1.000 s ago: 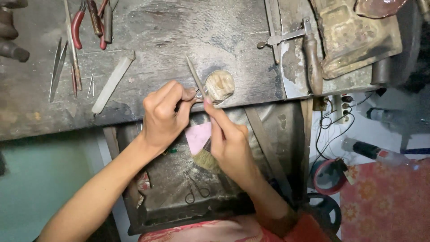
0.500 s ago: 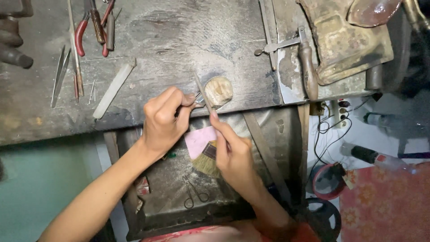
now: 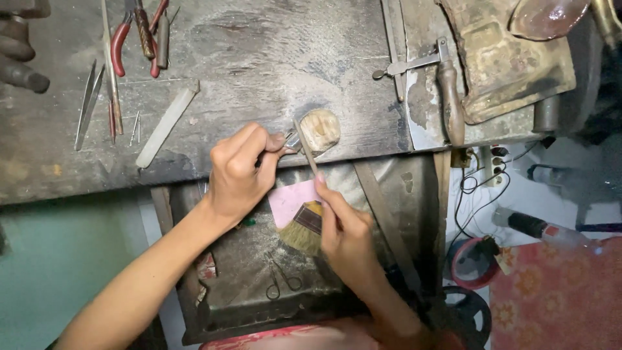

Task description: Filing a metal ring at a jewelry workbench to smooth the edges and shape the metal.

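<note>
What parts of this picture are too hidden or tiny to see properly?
Head view only:
- Small shiny piece pinched in the left hand: too small, and fingers cover it.
- Straw-coloured brush in the tray: the right hand covers part of it.
- Red-handled pliers: cut off by the top edge.

left hand: pinches small metal piece at wooden peg | right hand: holds thin file

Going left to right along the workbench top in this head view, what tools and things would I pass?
Tweezers → red-handled pliers → pale flat stick → left hand → worn wooden peg → wooden-handled tool
</note>
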